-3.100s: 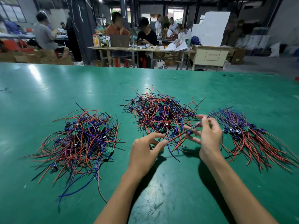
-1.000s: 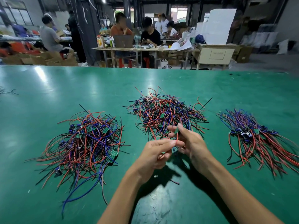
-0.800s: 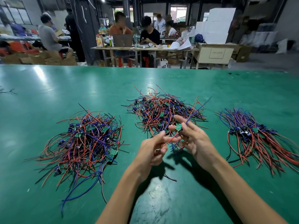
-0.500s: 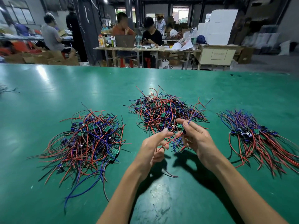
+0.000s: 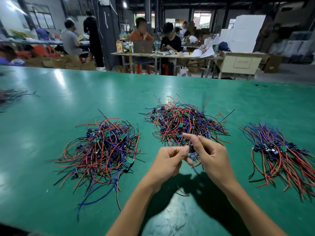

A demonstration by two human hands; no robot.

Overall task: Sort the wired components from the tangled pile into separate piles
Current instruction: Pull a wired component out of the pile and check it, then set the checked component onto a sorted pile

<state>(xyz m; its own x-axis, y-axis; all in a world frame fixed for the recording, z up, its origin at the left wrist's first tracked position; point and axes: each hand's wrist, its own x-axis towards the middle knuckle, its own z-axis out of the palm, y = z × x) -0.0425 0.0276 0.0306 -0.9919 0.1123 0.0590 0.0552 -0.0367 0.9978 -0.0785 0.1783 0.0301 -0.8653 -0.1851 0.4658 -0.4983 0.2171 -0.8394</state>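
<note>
You pinch one wired component (image 5: 192,149) between left hand (image 5: 167,160) and right hand (image 5: 214,156); free its leads from the tangled pile (image 5: 185,124) beyond, then carry it right to the combed pile (image 5: 281,150).

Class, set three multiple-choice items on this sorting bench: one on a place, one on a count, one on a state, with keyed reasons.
1. Where does the tidiest pile, wires laid alongside each other, lie?
A. far left
B. middle
C. right

2. How many large wire piles lie before the person on the green table?
A. three
B. one
C. six

3. What are the hands doing?
A. lying flat
B. pinching a wired component
C. lifting a box

Answers: 1 C, it lies at the right. 2 A, left pile, middle pile, right pile. 3 B, left hand and right hand pinch a wired component.
</note>
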